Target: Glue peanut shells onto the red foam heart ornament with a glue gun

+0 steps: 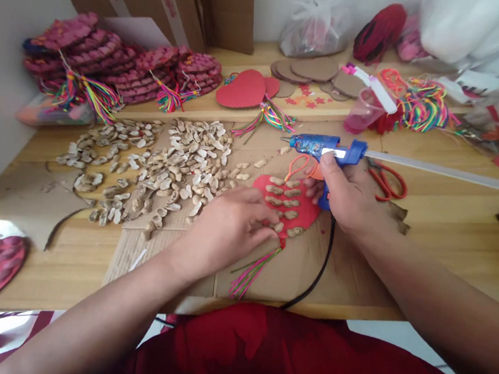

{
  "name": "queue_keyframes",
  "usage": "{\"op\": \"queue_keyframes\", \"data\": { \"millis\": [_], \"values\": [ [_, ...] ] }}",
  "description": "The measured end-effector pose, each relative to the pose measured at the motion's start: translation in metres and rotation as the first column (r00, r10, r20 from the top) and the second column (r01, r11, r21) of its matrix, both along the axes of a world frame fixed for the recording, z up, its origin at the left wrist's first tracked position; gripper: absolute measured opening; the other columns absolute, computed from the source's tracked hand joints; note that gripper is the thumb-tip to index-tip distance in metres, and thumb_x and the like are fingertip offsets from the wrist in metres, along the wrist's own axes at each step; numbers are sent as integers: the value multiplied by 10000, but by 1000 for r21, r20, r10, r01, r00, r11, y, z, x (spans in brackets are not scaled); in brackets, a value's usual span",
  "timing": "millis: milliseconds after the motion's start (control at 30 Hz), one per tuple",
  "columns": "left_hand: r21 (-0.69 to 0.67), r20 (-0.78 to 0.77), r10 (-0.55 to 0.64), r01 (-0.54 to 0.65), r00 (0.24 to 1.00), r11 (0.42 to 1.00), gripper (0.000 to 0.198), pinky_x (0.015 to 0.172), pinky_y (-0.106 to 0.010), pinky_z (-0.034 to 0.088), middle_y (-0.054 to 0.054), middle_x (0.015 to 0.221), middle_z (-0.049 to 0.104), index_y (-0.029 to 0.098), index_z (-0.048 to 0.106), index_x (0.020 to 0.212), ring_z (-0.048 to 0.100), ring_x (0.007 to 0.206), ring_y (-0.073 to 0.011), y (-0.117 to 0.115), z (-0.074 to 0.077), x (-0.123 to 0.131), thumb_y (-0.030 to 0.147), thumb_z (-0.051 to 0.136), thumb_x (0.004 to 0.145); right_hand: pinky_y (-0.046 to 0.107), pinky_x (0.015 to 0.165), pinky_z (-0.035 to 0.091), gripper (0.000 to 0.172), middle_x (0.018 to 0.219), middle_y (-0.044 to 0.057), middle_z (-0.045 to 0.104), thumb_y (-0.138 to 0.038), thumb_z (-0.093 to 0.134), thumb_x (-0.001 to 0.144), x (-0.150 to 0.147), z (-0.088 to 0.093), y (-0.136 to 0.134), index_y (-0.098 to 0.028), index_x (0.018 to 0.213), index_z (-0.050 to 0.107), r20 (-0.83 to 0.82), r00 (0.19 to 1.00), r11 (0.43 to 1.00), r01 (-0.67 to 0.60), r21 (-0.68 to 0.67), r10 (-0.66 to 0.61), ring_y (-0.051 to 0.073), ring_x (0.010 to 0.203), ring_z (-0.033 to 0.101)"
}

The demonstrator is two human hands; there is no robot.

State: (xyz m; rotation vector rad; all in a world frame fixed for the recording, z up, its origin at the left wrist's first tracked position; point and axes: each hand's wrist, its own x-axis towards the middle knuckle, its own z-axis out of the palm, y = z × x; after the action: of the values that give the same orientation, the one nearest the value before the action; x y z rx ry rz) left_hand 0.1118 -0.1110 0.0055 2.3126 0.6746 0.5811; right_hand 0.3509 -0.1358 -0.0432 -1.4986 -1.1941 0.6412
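My right hand (pixel 348 186) is wrapped round the grip of a blue hot glue gun (pixel 315 143), its nozzle pointing left and a long clear glue stick (pixel 449 172) coming out of its back. Below the gun lies a red paper heart (pixel 304 217) with peanut shells (pixel 291 202) in rows on it. My left hand (pixel 231 227) reaches over the heart's left side, its fingertips closed on a peanut shell (pixel 278 227) at the lower edge. An orange cord loop (pixel 296 165) shows at the heart's top, and a pink and green tassel (pixel 253 274) hangs from its tip.
Loose peanut shells (pixel 175 166) spread over cardboard at the left. Red-handled scissors (pixel 394 185) lie right of my right hand. Stacked pink pieces (pixel 84 54), finished-looking red hearts (pixel 242 88), cardboard discs (pixel 312 68) and a pink cup (pixel 362 111) line the back. A black cable (pixel 324 267) trails frontward.
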Motion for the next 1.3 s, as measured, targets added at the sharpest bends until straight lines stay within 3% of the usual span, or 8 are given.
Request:
{"op": "queue_keyframes", "data": {
  "millis": [167, 500, 700, 1033, 1300],
  "values": [
    [225, -167, -32, 70, 985, 972, 130, 773, -327, 428, -77, 876, 699, 211, 790, 872, 613, 835, -227, -7, 2, 6, 241, 688, 946, 296, 490, 539, 538, 727, 60, 737, -737, 585, 940, 0, -4, -2, -226, 780, 633, -176, 984, 1000, 8, -10, -10, 180, 585, 712],
    [349, -363, -17, 153, 932, 924, 216, 718, -332, 417, -66, 879, 638, 174, 719, 855, 551, 789, -201, -14, 6, 13, 248, 596, 1017, 270, 517, 532, 572, 698, 8, 737, -767, 569, 917, -1, -5, 1, -216, 794, 659, -239, 971, 999, -1, -43, -9, 134, 565, 694],
    [380, -436, -16, 200, 900, 903, 241, 738, -352, 462, -72, 939, 650, 162, 696, 876, 576, 830, -212, -14, 7, 14, 255, 553, 1046, 265, 508, 505, 536, 692, -27, 728, -762, 573, 917, -2, -7, 1, -248, 842, 704, -284, 958, 1000, -29, -2, 27, 101, 558, 679],
    [420, -423, -35, 230, 906, 878, 210, 759, -361, 452, -61, 920, 649, 177, 711, 914, 576, 871, -221, -11, 3, 13, 300, 594, 1037, 303, 581, 572, 547, 720, -15, 714, -760, 557, 932, -2, -7, -1, -244, 857, 719, -256, 966, 999, -26, -21, 20, 122, 590, 678],
    [397, -434, -58, 249, 899, 883, 144, 822, -383, 482, -62, 962, 675, 177, 735, 953, 603, 952, -238, -9, 5, 12, 276, 646, 1008, 299, 525, 537, 538, 702, 0, 702, -761, 610, 908, -6, -1, -2, -243, 788, 684, -296, 955, 1000, -19, -24, 11, 129, 558, 641]
  ]
}}
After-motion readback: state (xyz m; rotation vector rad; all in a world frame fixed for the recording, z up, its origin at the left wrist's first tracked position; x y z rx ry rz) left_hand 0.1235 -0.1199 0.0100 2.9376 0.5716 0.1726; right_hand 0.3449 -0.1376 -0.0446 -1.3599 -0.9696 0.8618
